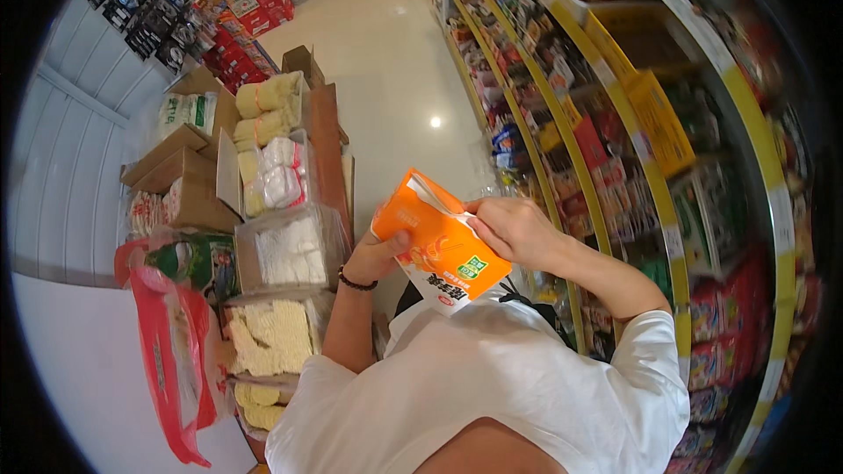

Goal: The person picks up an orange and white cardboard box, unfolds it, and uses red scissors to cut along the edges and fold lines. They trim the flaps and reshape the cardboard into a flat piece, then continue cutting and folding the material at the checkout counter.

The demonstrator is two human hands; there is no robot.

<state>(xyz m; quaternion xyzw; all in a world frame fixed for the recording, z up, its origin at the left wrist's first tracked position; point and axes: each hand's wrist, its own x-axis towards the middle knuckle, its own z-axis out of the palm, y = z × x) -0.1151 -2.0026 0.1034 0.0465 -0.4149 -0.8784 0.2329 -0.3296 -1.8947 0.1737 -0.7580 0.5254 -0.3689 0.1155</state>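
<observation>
The left hand grips an orange carton; the right hand pinches its far right edge. Pulling too hard there could tear or crumple it.

Orange-and-white printed cardboard carton: held slanted, broad face up, upper edge gaping, near centre of frame.

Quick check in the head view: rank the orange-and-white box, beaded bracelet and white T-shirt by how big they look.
1. White T-shirt
2. Orange-and-white box
3. Beaded bracelet

The gaps are clear; this is apparent size only.
</observation>
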